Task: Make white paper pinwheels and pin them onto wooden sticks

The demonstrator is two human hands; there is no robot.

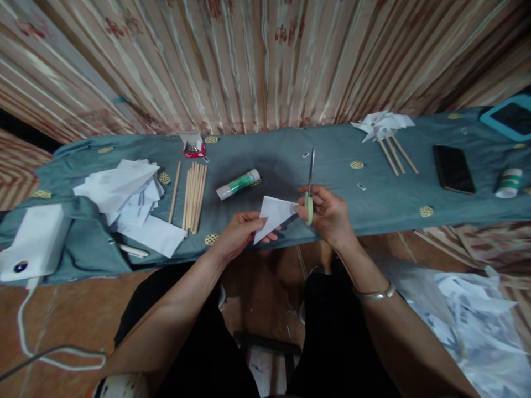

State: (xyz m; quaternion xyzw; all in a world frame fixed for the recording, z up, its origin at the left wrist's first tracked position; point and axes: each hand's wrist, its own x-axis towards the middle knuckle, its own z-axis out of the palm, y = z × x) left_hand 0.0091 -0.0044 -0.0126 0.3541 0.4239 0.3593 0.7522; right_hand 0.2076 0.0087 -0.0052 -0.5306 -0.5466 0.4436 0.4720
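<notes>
A folded white paper triangle point(274, 214) is pinched in my left hand point(240, 232), at the near edge of the cloth-covered table. My right hand point(329, 215) holds scissors point(309, 193) by their pale green handles, blades pointing away from me. The right fingertips also touch the right corner of the paper. Just beyond my left hand lies a glue stick point(239, 183) with a green and white label. Left of it are a bundle of wooden sticks point(194, 196) and one separate stick point(175, 192).
A stack of white paper pieces point(120, 190), a small red box point(193, 146) and a white device point(35, 240) with a cable are left. Paper pinwheels point(384, 126) on sticks, a black phone point(453, 169) and another tube point(509, 183) lie right. A plastic bag point(468, 315) with paper stands below.
</notes>
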